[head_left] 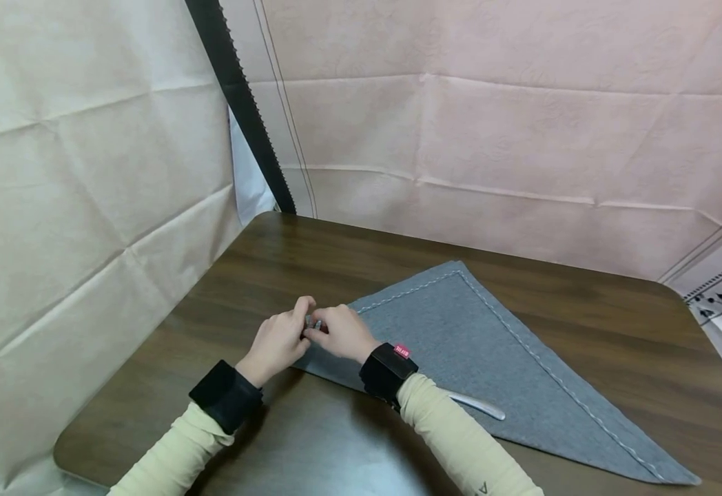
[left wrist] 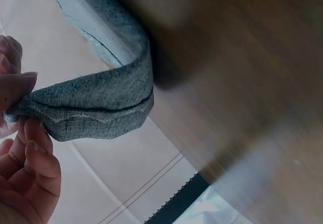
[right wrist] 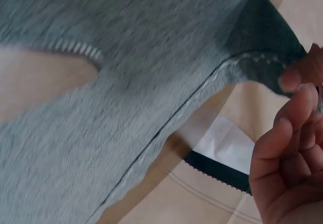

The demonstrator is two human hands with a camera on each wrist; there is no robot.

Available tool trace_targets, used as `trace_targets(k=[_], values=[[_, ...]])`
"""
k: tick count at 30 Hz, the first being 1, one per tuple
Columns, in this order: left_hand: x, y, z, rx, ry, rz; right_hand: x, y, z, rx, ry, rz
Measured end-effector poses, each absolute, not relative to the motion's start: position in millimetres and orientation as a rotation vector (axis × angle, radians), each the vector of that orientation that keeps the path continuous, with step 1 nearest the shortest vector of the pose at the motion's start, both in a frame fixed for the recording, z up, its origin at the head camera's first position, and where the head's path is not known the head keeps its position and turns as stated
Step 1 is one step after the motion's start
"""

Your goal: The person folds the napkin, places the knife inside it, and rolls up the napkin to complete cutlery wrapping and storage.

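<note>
Grey cloth [head_left: 441, 337] on the table [head_left: 212, 351], lying as a triangle: apex toward the far edge, right-hand corner reaching toward the near right corner. Pale stitching follows 2 sides. Left-hand corner lifted, left of the table's middle. Left hand [head_left: 279, 344] and right hand [head_left: 344, 334]: each grip pinches cloth at that corner, fingers bent, the hands close together. Left wrist view: a stitched strip curves to the fingertips.

Progress, as judged: triangle shape appears set; handling seems confined to the left-hand corner and looks unfinished. Apex and right-hand corner lie flat, apparently unworked. Silver handle [head_left: 481, 408] rests on the cloth, partly hidden by the right sleeve [head_left: 454, 427], in neither hand. Cannot tell what remains beyond that.
</note>
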State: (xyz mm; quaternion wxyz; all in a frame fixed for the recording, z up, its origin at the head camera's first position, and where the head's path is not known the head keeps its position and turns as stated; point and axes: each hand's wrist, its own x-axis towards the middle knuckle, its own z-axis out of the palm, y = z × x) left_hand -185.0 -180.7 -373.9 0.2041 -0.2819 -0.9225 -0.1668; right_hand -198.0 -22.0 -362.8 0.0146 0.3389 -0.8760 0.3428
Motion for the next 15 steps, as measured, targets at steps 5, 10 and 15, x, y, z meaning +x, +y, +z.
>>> trace_targets(k=[5, 10, 15], values=[[-184.4, -177.2, -374.1, -0.809, -2.583, -0.493, -197.7, -21.6, -365.5, 1.01, -2.712, 1.116], [-184.2, -177.9, -376.0, -0.798, -2.633, -0.537, -194.6, -18.1, -363.7, 0.939, -2.691, 1.221], [-184.4, -181.1, -382.0, -0.743, -2.718, -0.574, -190.1, -13.4, -359.3, 0.799, -2.666, 1.267]])
